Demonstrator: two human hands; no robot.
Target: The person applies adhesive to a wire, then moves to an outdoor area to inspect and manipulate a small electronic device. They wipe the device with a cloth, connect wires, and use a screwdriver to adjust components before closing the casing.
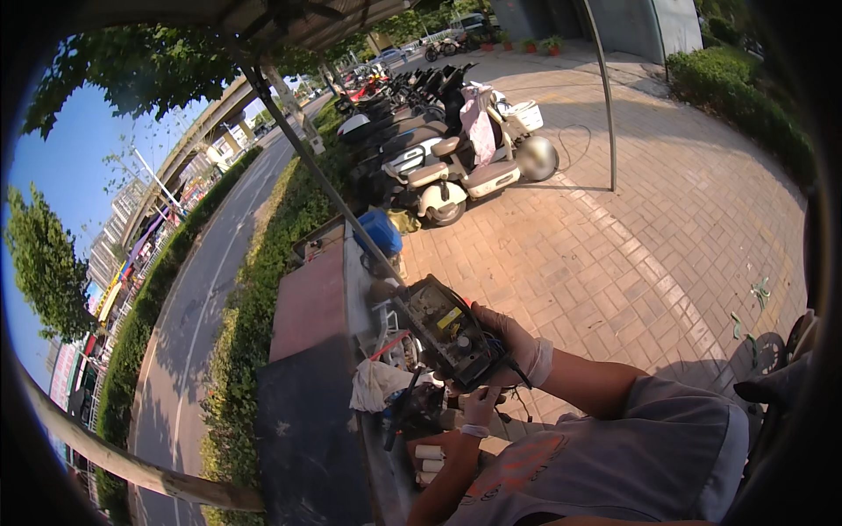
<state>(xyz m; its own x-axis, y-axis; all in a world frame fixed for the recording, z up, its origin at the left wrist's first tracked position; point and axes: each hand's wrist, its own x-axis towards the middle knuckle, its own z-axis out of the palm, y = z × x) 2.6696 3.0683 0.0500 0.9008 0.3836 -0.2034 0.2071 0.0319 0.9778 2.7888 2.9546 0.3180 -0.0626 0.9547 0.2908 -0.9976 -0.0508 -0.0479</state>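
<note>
My right hand (519,344), in a thin pale glove, grips an open black electronics box (446,326) by its right side. Inside the tilted box are a dusty circuit board, a yellow labelled block and a round capacitor. Dark wires (517,370) hang from its lower right corner. Just below the box is my left hand (476,410), also gloved, its fingers bent up toward the lower edge and the wires. What those fingers hold is hidden. Left of that hand lie a whitish cloth (380,386) and a dark tool-like handle (400,410).
A worktop with a dark panel (307,438) and a reddish panel (309,302) stands at left. White cylinders (429,462) sit below my left hand. Behind are a blue container (380,232), a slanted pole (329,188), a cream scooter (478,171) and brick paving (570,263).
</note>
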